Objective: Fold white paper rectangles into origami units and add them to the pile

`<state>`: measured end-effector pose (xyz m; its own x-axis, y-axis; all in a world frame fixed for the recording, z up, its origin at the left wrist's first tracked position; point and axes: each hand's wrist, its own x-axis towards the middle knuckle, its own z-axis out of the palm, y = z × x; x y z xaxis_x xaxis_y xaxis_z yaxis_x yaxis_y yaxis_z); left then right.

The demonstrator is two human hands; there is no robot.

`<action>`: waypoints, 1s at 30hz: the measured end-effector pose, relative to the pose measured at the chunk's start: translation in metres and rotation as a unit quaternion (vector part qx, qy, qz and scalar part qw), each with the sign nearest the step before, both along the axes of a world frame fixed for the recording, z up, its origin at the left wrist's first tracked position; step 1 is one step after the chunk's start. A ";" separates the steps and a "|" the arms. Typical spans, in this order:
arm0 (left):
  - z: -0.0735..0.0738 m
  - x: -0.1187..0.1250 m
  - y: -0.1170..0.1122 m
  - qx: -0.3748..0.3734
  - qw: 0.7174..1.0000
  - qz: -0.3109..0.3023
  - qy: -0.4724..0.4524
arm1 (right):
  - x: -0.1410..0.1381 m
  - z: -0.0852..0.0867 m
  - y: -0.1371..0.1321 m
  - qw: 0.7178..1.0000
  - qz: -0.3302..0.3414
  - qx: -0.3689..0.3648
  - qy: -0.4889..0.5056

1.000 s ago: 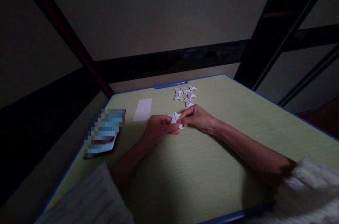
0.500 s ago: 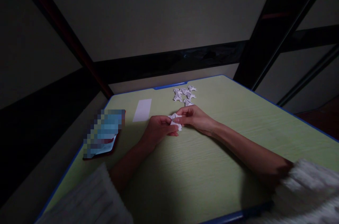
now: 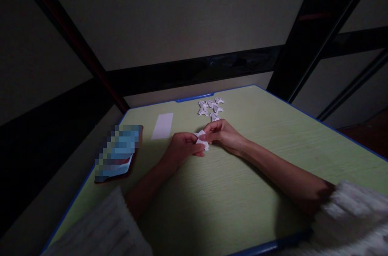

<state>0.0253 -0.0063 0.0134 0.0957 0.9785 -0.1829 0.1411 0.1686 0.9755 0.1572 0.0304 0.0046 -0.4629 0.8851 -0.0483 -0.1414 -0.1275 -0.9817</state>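
Observation:
Between my hands, over the middle of the table, is a small folded piece of white paper (image 3: pixel 201 138). My left hand (image 3: pixel 179 149) pinches its lower edge between thumb and fingers. With thumb and index finger, my right hand (image 3: pixel 223 136) grips its upper right side and presses on the folds. My fingers cover part of the paper. Just beyond the right hand sit several small folded paper figures (image 3: pixel 209 104), white and pointed, grouped together. The nearest paper figure (image 3: pixel 214 116) lies close to my right knuckles.
A flat white paper strip (image 3: pixel 163 126) lies left of the folded figures. At the table's left edge rests a phone (image 3: pixel 121 155) in a dark red case, its screen blurred. The pale green table (image 3: pixel 242 191) has a blue rim and stands against a panelled wall (image 3: pixel 188 13).
Both hands stay in nearly the same place. The right thumb has shifted slightly on the folded paper, whose raised top fold now looks flatter.

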 end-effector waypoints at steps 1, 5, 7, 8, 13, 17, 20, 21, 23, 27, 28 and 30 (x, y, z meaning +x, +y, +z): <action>0.000 0.000 0.000 -0.001 1.000 0.000 0.001 | 0.000 0.000 0.000 1.000 0.001 0.000 0.003; -0.002 -0.001 0.001 0.001 1.000 -0.009 -0.004 | 0.000 -0.001 0.000 1.000 0.011 0.022 0.005; -0.004 -0.002 0.002 0.002 1.000 -0.013 -0.010 | 0.000 -0.001 -0.001 0.999 0.014 0.036 0.006; -0.004 -0.002 0.002 0.002 1.000 -0.013 -0.011 | 0.000 -0.001 -0.001 0.999 0.015 0.043 0.005; -0.003 -0.001 0.002 -0.004 1.000 -0.004 -0.002 | -0.002 -0.001 -0.005 0.998 0.000 0.066 -0.008; -0.003 -0.001 0.003 -0.008 1.000 -0.003 -0.018 | -0.004 -0.003 -0.004 0.997 -0.003 0.074 0.003; -0.004 -0.003 0.004 0.001 0.999 -0.002 -0.033 | -0.005 -0.005 -0.002 0.998 -0.002 0.050 0.033; -0.004 -0.004 0.004 0.005 0.999 0.000 -0.034 | -0.005 -0.005 -0.002 0.998 -0.001 0.038 0.042; -0.004 -0.004 0.004 0.008 0.999 0.004 -0.031 | -0.005 -0.004 -0.001 0.999 0.002 0.018 0.052; -0.006 -0.005 0.004 0.017 0.999 0.012 -0.028 | -0.004 -0.003 -0.002 0.999 -0.005 -0.009 0.050; -0.006 -0.005 0.004 0.018 0.999 0.013 -0.027 | -0.004 -0.003 -0.002 0.999 -0.009 -0.013 0.049; -0.008 -0.005 0.005 0.015 0.999 0.020 -0.028 | -0.005 -0.003 -0.003 0.999 -0.013 -0.015 0.046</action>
